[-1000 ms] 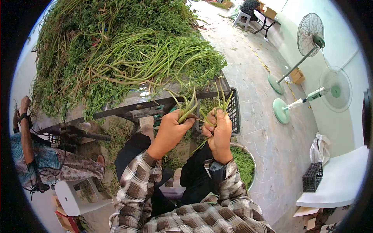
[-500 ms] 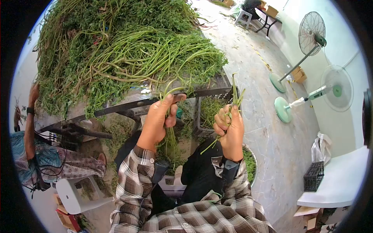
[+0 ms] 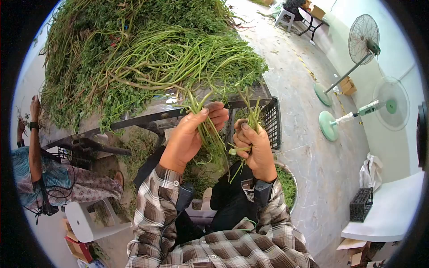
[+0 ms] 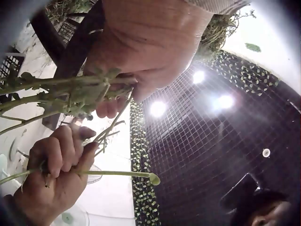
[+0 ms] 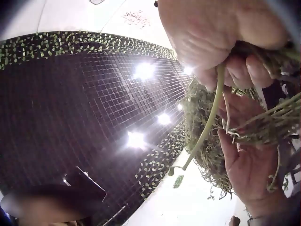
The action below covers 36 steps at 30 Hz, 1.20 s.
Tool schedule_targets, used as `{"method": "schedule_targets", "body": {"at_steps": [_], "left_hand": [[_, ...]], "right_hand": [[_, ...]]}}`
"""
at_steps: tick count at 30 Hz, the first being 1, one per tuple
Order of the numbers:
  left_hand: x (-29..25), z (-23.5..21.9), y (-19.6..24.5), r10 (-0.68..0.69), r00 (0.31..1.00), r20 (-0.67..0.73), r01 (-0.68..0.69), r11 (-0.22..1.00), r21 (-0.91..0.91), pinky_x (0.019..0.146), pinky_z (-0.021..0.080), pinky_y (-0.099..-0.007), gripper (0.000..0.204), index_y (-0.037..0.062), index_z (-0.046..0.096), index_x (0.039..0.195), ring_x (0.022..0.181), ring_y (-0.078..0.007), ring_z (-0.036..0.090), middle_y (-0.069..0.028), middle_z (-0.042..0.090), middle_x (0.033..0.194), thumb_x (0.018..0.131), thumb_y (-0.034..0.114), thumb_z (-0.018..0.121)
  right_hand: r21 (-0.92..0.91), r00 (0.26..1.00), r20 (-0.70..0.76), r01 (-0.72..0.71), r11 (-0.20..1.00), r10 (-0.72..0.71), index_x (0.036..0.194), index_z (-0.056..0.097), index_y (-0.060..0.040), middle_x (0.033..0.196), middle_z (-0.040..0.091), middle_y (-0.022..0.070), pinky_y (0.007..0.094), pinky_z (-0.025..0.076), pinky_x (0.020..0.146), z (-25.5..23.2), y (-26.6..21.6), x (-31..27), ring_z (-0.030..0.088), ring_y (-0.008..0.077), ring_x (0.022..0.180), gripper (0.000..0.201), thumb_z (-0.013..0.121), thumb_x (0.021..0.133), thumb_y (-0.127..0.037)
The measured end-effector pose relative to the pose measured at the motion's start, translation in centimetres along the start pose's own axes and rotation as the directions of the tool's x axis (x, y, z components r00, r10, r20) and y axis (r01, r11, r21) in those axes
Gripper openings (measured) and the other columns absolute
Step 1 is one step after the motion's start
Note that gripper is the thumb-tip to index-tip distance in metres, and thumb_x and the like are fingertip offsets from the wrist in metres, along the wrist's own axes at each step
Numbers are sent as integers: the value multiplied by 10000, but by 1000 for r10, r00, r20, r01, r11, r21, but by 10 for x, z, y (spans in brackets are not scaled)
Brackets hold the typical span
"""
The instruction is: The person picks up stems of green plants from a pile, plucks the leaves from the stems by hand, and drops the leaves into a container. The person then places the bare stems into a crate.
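Note:
My left hand (image 3: 187,138) holds a bunch of leafy green stems (image 3: 210,138) between thumb and fingers, their leafy ends hanging down. Close beside it, my right hand (image 3: 257,152) grips a smaller bundle of cut stems (image 3: 254,117), which poke up above the thumb and out below the fist. In the left wrist view, one thick stem (image 4: 117,173) sticks out sideways from the right fist (image 4: 61,169). The right wrist view shows the left palm (image 5: 254,174) behind the stems. Beyond both hands, a large heap of greens (image 3: 178,49) covers the table.
A black crate (image 3: 274,125) stands by the table corner, and a round tub of greens (image 3: 288,185) sits right of my knees. At the left, another person (image 3: 40,174) works at the table, near a white stool (image 3: 82,223). Two fans (image 3: 328,125) stand on the right.
My hands, close together at first, spread apart and are now nearer each other again. The left hand has turned and its bunch now leans toward the right hand. Stems stay in both hands.

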<state>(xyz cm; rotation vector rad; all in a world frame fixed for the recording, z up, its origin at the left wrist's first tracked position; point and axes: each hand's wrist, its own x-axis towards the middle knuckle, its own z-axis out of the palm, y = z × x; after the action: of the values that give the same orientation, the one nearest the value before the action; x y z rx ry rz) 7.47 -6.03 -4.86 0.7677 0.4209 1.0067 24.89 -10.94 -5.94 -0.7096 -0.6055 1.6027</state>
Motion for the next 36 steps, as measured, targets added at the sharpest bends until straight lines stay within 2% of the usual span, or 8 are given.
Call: {"method": "schedule_targets", "body": {"at_steps": [7, 9, 16, 19, 23, 27, 33, 36], "left_hand": [[-4, 4, -7, -109, 992, -60, 116, 984, 134, 900, 405, -272, 349, -1, 539, 1184, 1005, -135, 547, -62, 597, 1095, 926, 231, 505], [-3, 1, -13, -115, 993, 33, 106, 974, 201, 894, 428, -299, 349, -21, 518, 1201, 1036, -165, 547, -81, 571, 1154, 932, 200, 484], [-3, -2, -10, -112, 983, -146, 140, 969, 203, 788, 503, -309, 299, 10, 549, 1121, 907, -149, 600, -75, 604, 1069, 938, 238, 483], [-3, 0, -4, -105, 988, -112, 129, 963, 235, 729, 529, -307, 302, 12, 545, 1104, 874, -154, 613, -80, 614, 1026, 936, 256, 486], [-2, -4, -8, -27, 995, -96, 58, 941, 333, 526, 418, -212, 283, 19, 585, 1031, 660, -89, 540, -29, 601, 848, 911, 270, 532], [-4, 3, -4, -120, 987, -109, 158, 866, 474, 505, 347, -204, 252, 23, 599, 961, 620, -56, 470, -4, 576, 802, 848, 246, 629], [-4, 7, -16, 43, 996, -73, 19, 725, 688, 577, 377, -194, 193, 34, 606, 877, 642, -64, 481, 18, 549, 725, 762, 139, 720], [-4, 5, -17, 43, 998, -53, 0, 779, 627, 534, 355, -188, 176, 32, 622, 881, 603, -42, 459, 26, 548, 705, 768, 131, 713]], "right_hand": [[-372, 995, -26, -95, 924, 92, 937, 531, -19, 589, 417, -39, 189, 247, 361, 12, 5, 4, 343, 32, 437, 184, 594, 863, -175], [-575, 998, 53, -2, 818, 39, 912, 582, -45, 594, 443, -63, 187, 237, 390, 13, 10, 7, 360, 13, 457, 173, 633, 835, -192], [-431, 995, -98, -43, 901, 1, 939, 586, -44, 609, 493, -50, 172, 258, 374, 8, 3, 5, 390, 13, 452, 207, 656, 816, -196], [-335, 992, -124, -50, 941, 8, 946, 578, -47, 657, 527, -33, 172, 265, 361, 1, 2, 3, 399, 22, 450, 236, 671, 807, -213], [-230, 990, -142, -46, 972, 14, 944, 572, -45, 703, 533, -28, 173, 269, 359, -1, 6, 5, 403, 24, 460, 243, 676, 805, -216], [-246, 993, -117, -31, 969, 2, 951, 566, -46, 720, 536, -26, 173, 272, 363, 1, 9, 4, 403, 23, 469, 248, 683, 806, -209], [-222, 999, -54, -14, 975, 2, 937, 561, -46, 660, 496, -37, 178, 275, 363, 0, 12, 6, 395, 25, 463, 227, 680, 811, -193], [-207, 998, -59, -18, 978, 6, 930, 556, -47, 651, 489, -34, 179, 274, 357, -3, 13, 7, 389, 27, 459, 190, 658, 820, -165]]}}
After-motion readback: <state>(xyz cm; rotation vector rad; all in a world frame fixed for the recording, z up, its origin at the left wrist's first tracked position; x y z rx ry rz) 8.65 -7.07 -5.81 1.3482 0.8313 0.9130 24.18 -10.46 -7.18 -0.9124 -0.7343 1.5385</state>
